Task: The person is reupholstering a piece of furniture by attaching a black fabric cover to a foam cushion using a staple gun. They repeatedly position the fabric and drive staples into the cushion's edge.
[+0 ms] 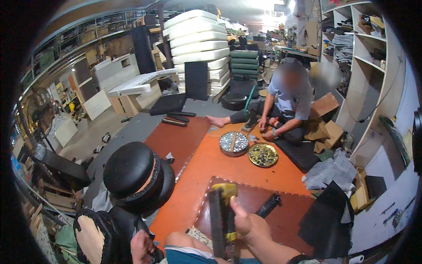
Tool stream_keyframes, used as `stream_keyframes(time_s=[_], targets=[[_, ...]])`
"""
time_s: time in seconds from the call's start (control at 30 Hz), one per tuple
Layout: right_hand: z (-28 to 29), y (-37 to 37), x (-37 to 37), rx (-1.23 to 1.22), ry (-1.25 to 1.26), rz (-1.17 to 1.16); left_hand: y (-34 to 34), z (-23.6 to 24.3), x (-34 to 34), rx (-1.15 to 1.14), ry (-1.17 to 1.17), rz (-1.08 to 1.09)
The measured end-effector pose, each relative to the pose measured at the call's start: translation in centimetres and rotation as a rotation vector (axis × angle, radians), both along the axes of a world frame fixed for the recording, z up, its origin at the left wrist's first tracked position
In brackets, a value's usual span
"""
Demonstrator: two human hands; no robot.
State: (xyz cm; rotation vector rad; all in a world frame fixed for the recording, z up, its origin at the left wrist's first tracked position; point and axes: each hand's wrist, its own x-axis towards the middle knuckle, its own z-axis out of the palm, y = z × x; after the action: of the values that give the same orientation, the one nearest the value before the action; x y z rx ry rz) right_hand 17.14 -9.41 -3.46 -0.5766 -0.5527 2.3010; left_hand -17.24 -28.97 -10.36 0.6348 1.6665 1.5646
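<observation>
Black-and-yellow tool (216,222), long and held nearly upright, is in the grasp of the person's right hand (252,226), whose thumb points up along it near the yellow top end. It stands clear above the near brown panel (292,224) of the floor covering, in front of the person's bent legs, its top near that panel's far left corner as seen from the head. The left hand (143,246) has its fingers curled at black material (140,224), low beside the left leg; whether it pinches that material cannot be told.

Near the far edge of the brown panel lies a slim black piece (269,204). Dark sheet material (325,220) overlaps the panel's right edge, and crumpled grey cloth (332,171) lies beyond it. By the left edge of the orange mat (198,169) sit round black cushions (129,171), one on another, with a round pale board (89,237) edged in black nearer the person.

Toward the far right edge of the orange mat sits a barefoot co-worker (285,97), both hands low over some small work too small to make out. Just before the co-worker are two round containers: one (233,154) with silvery bits and a strip across it, the other (263,166) golden with dark bits. Farther back, white foam blocks (198,48) rise in a stack beside piled green cushions (244,66).
</observation>
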Motion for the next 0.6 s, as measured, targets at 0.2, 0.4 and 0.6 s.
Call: stream_keyframes(time_s=[0.2, 0.4, 0.6], targets=[[-0.1, -2.1, -0.2, 0.412, -0.065, 0.06, 7.4, 3.8, 13.6, -0.225, -0.348, -0.759], [-0.5, -2.0, 1.4, 0.365, -0.133, 0.113, 6.4, 4.0, 16.0, -0.014, -0.533, -0.934], [0.4, -1.9, 1.2, 0.268, -0.128, -0.079, 4.3, 5.2, 13.4, -0.045, 0.194, -1.027]])
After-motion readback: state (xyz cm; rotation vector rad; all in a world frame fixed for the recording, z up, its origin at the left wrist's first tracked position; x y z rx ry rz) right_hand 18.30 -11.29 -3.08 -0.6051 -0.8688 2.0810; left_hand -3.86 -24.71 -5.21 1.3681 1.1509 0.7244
